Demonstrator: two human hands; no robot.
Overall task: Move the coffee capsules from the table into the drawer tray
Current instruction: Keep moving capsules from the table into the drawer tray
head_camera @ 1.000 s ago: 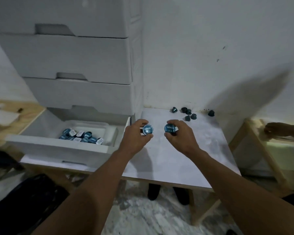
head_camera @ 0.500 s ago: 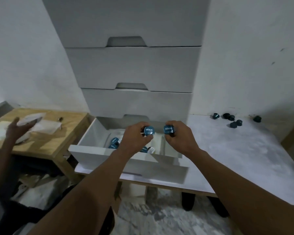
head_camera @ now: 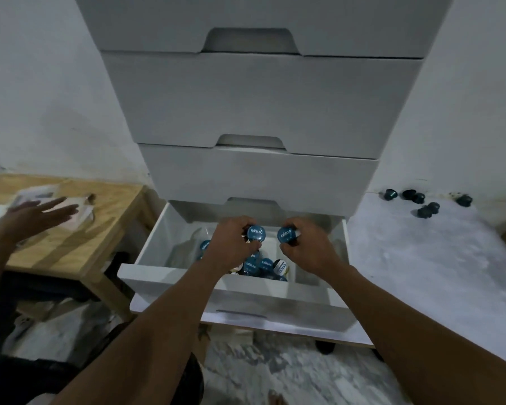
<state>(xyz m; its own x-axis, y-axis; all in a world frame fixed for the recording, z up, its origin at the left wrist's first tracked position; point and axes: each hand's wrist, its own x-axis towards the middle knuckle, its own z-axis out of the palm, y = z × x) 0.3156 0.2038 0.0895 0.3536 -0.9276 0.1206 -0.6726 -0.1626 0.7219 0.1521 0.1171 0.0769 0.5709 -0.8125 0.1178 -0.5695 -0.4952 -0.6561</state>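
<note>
Both hands are over the open drawer tray. Left hand has its fingers pinched round a blue capsule, right hand pinched on another one, foil lids facing the camera. Below them sits a pile of capsules in the tray. Further back, six loose capsules are on the white table.

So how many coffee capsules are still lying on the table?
6, all near the wall: one farthest left, a touching pair, another pair in front, one alone far right. None seems hidden.
</note>
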